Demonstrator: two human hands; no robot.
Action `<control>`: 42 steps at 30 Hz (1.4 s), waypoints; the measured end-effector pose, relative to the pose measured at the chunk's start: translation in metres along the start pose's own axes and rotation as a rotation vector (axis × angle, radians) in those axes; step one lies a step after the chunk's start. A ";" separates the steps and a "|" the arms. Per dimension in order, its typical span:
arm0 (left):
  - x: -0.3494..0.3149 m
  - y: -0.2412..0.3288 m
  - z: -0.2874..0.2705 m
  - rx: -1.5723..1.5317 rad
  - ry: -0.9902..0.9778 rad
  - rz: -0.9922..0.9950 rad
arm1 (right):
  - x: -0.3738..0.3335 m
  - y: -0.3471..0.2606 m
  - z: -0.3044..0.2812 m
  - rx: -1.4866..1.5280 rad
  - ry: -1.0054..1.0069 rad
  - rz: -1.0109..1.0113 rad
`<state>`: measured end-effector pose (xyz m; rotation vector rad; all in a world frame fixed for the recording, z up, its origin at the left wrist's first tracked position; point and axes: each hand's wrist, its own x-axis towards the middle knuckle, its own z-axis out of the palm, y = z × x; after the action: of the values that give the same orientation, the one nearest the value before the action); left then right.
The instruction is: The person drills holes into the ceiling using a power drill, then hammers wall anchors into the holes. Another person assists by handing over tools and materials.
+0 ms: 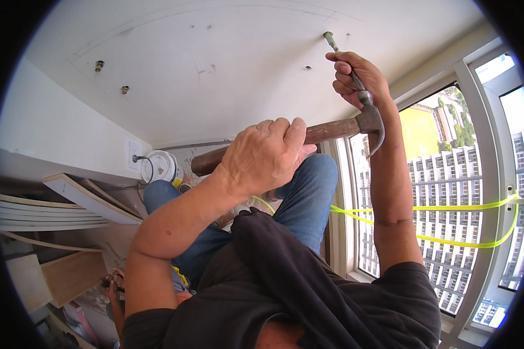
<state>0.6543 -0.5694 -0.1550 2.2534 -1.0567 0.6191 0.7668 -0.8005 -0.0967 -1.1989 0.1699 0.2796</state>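
My left hand [268, 152] is closed around the wooden handle of a claw hammer [335, 129]. The hammer's head lies by my right wrist, its striking face at the end of a metal rod and its claw pointing down. That rod [356, 78], like a punch or chisel, is gripped in my right hand [361, 81]. Its far tip meets a metal anchor bolt [330, 39] standing out of the white wall [244, 75]; whether the two are joined I cannot tell. Two more anchor bolts, one upper [99, 67] and one lower [124, 90], stick out at the left. A small hole [307, 68] shows below the right one.
Windows [442, 192] line the right side, with a lime-yellow strap [466, 244] looped to their frame. A white bucket [160, 166] stands beyond my knees, near a plugged-in cable [138, 158]. Curved white boards [46, 215] are stacked at left; another person's hand [116, 279] shows below them.
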 end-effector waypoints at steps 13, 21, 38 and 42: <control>0.004 -0.004 0.002 -0.009 0.034 0.026 | 0.001 0.003 0.001 -0.007 0.012 -0.020; -0.001 -0.003 -0.008 0.008 0.119 0.384 | -0.004 0.002 0.009 -0.030 0.044 -0.022; 0.001 -0.016 -0.003 0.018 0.075 0.041 | -0.006 0.008 0.008 -0.065 0.056 -0.063; -0.005 0.015 -0.018 -0.078 0.191 0.399 | 0.008 0.012 -0.002 -0.009 0.046 -0.054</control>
<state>0.6366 -0.5624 -0.1407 1.8841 -1.4159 0.9186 0.7705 -0.7971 -0.1099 -1.2174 0.1761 0.2063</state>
